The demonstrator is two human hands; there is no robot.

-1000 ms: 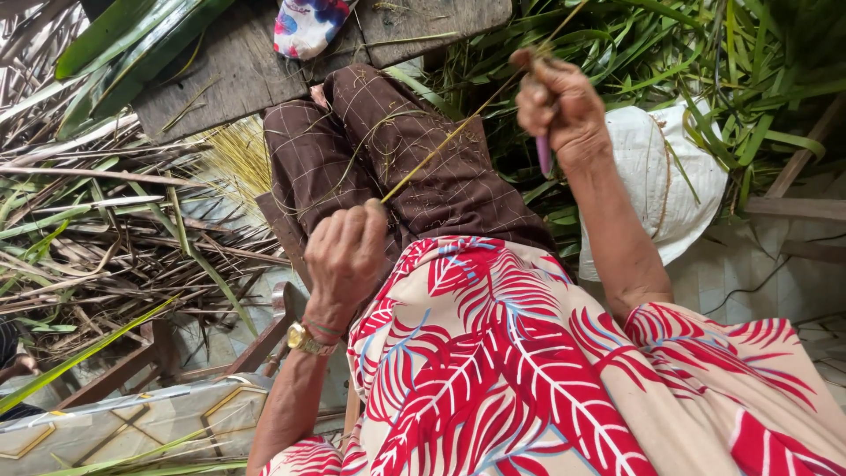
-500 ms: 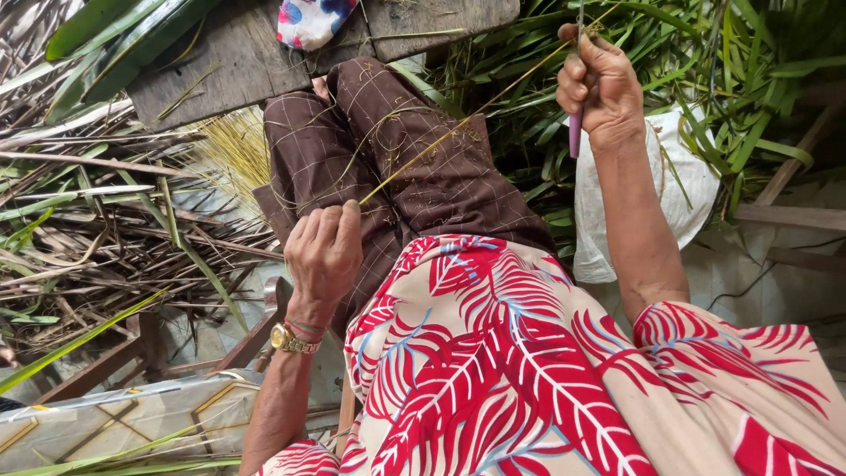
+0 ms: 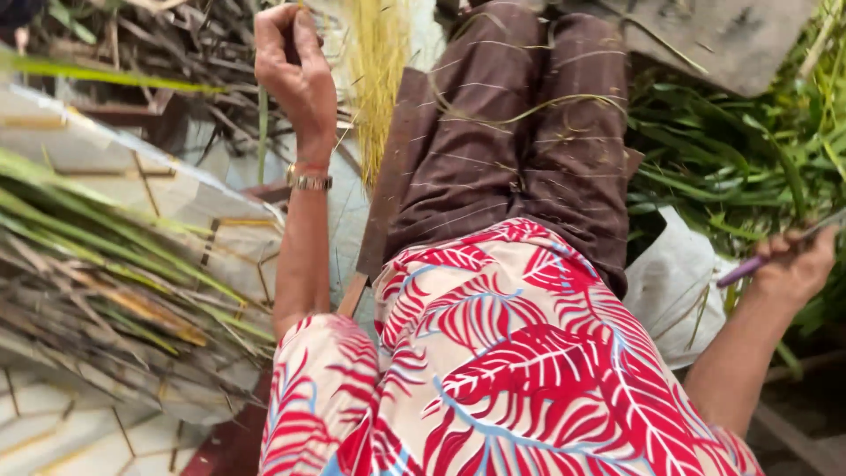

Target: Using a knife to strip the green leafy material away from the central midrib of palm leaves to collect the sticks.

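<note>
Left hand (image 3: 295,62) is raised out to the side, fingers curled into a loose fist; whether it pinches a thin strip, cannot tell. Gold wristwatch (image 3: 308,182) on its wrist. Just beside it hangs a bundle of pale yellow stripped leaf ribs (image 3: 377,79), close but apart from the fingers. Right hand (image 3: 793,264) is closed around a slim purple-handled knife (image 3: 749,267), low beside the white sack (image 3: 674,282) and green palm leaves (image 3: 731,150). Judgement: keep the blade pointed away from the brown checked trousers (image 3: 520,132) and lay each rib parallel on the bundle.
</note>
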